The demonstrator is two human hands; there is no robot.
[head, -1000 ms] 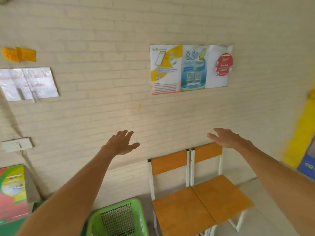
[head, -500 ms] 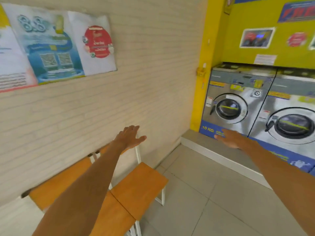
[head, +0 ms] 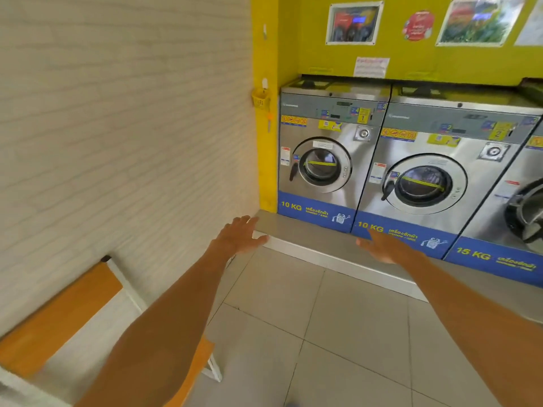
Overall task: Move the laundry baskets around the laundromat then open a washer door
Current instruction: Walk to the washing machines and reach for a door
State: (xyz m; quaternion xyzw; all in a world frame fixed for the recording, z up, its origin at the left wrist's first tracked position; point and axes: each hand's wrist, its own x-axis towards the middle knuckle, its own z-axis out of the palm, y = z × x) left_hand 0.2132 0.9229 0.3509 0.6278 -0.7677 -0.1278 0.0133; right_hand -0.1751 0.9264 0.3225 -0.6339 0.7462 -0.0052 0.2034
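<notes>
A row of steel front-loading washers stands on a raised grey step against a yellow wall. The leftmost washer (head: pixel 321 160) and the second washer (head: pixel 426 183) both have their round doors closed. A third washer (head: pixel 526 212) at the right edge shows its door swung open. My left hand (head: pixel 239 235) is stretched forward, fingers spread, holding nothing. My right hand (head: pixel 382 245) is also out in front, open and empty, well short of the machines. No laundry basket is in view.
An orange-and-white chair (head: pixel 58 312) stands against the pale brick wall at lower left. The raised step (head: pixel 323 251) runs along the front of the washers. A small yellow basket (head: pixel 261 98) hangs on the yellow corner post. Grey floor tiles lie between me and the machines.
The view has swung right from the brick wall with posters and chairs to the washers. The green basket has left the view. Both hands stay outstretched and empty.
</notes>
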